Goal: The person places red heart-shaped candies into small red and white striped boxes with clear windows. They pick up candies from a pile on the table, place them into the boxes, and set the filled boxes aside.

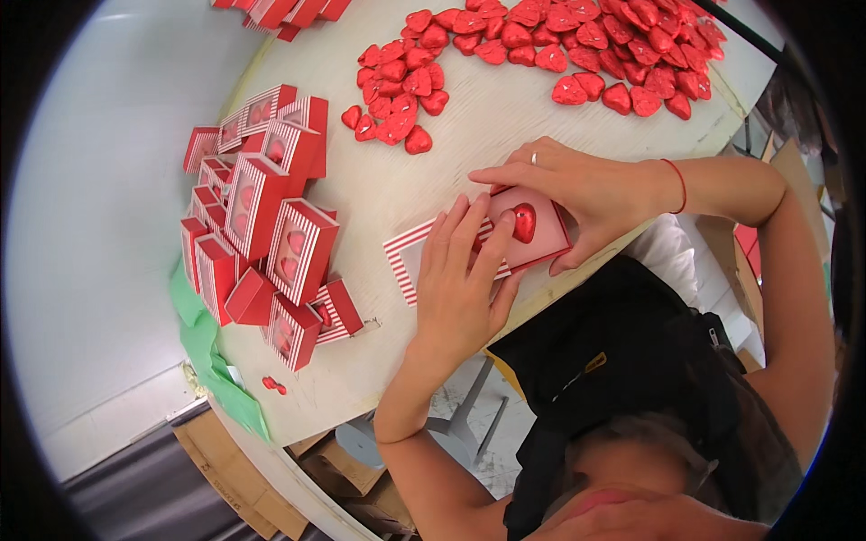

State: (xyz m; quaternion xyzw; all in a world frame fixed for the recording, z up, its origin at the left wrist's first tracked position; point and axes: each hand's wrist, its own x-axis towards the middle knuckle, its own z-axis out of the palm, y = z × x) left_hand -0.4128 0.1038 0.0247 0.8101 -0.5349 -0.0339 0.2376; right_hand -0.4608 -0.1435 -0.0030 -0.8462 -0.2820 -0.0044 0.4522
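Note:
Between my hands on the table lies a red box tray (541,247), partly inside a red-and-white striped sleeve with a clear window (406,253). A red foil-wrapped heart (523,223) sits in the tray; a second one is partly hidden under my fingers. My left hand (460,270) lies across the sleeve, its fingertips at the tray and the hearts. Wearing a ring, my right hand (575,193) grips the tray's outer end, thumb at the near corner and fingers along the far side.
Striped boxes with hearts (257,196) are piled at the left. Loose foil hearts (406,88) spread into a larger heap (636,54) at the back right. More red boxes (277,13) stand at the top edge. Green sheeting (216,372) and a small red piece (274,385) lie at the lower left.

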